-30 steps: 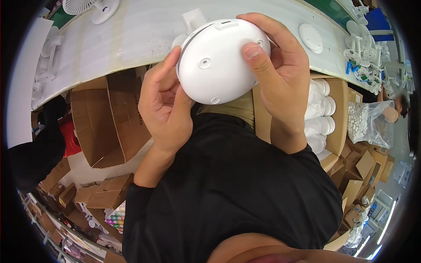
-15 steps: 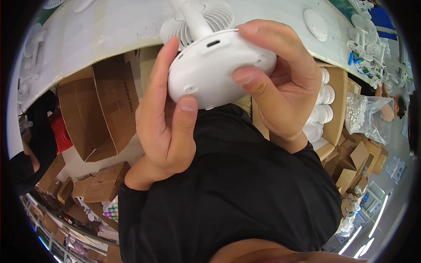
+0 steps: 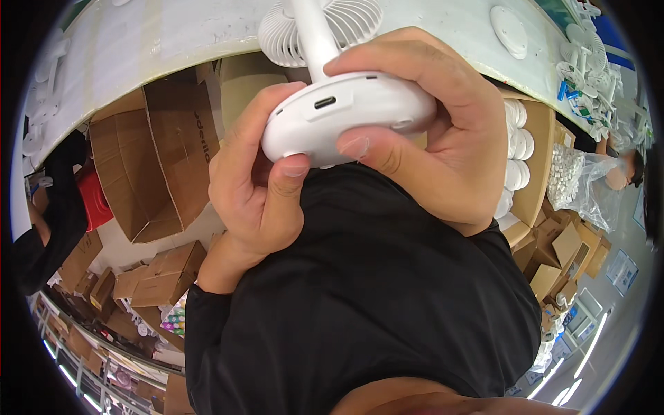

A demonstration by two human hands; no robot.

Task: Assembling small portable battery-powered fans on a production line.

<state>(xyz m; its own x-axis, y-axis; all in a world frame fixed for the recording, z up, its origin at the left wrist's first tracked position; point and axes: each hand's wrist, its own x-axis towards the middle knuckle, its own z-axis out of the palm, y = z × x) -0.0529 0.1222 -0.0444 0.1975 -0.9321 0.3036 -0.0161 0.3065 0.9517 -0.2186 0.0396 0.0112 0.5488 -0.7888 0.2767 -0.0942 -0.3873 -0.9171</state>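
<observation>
Between my two hands is a white desk fan (image 3: 315, 131), gripped by its round base. A small dark port shows on the base's rim, and the stem and slatted fan head stretch away over the table. My left hand (image 3: 252, 180) closes on the left edge, thumb below and fingers along the upper side. On the other side, my right hand (image 3: 443, 124) wraps the base, its fingers over the top by the stem and its thumb pressed on the underside. The base's underside is now mostly turned out of sight.
A white worktable (image 3: 187, 41) spans the far side, with a white disc (image 3: 509, 32) and several fan parts at its right. An open cardboard box (image 3: 152, 166) stands at left; another box (image 3: 536, 166) at right holds white round parts. A co-worker's dark sleeve (image 3: 59, 214) shows at far left.
The fan has tilted so its base's rim faces me more and the underside less. My right fingers have slid toward the stem, and the right thumb has shifted left.
</observation>
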